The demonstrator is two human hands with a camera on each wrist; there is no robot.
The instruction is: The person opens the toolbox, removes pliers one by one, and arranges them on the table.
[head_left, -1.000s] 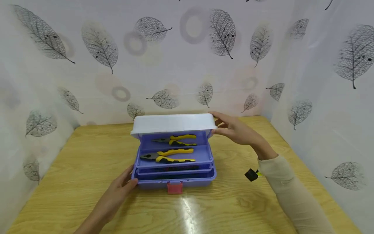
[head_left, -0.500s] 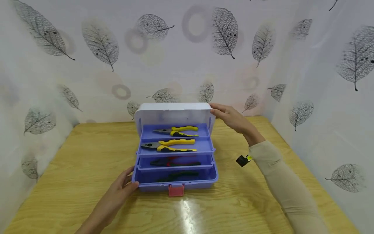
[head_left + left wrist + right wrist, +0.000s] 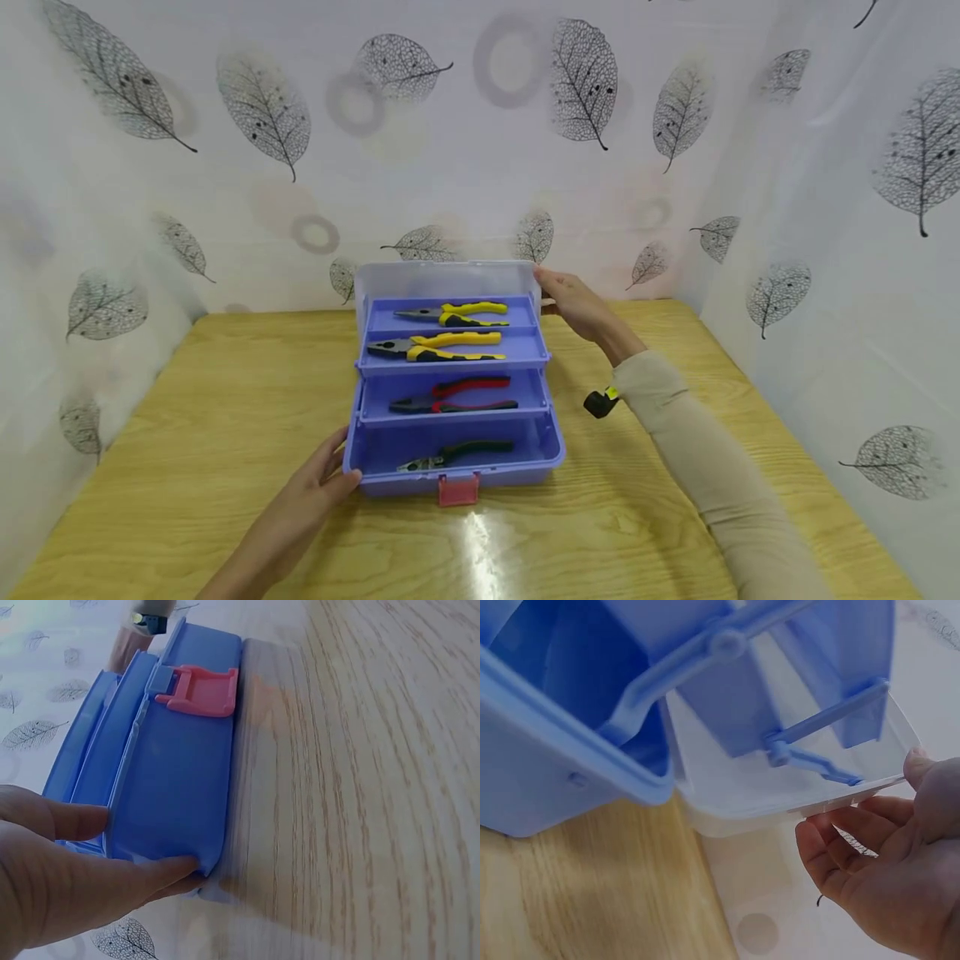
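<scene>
A purple-blue toolbox [image 3: 397,487] stands on the table, its trays fanned out in steps and its whitish lid [image 3: 450,277] raised behind them. At the front left corner my left hand [image 3: 303,496] grips the box. My right hand [image 3: 581,308] holds the lid's right edge, thumb on the rim and fingers on the outer side, as the right wrist view shows. The top tray holds long-nose pliers [image 3: 480,308] and combination pliers [image 3: 459,339] with yellow-black handles. Red-and-black pliers [image 3: 474,384] lie in the tray below. Dark-handled pliers [image 3: 476,447] lie in the bottom.
A pink latch [image 3: 206,691] hangs on the box front. Hinge arms [image 3: 727,646] link the trays to the lid. The wooden table [image 3: 247,375] meets a leaf-print curtain [image 3: 450,167] at the back and sides. A small black thing with yellow [image 3: 600,403] is at my right wrist.
My right hand has swung the lid up and back. The trays have spread apart, bringing the red-and-black and dark-handled pliers into plain sight. My left hand has stayed at the corner.
</scene>
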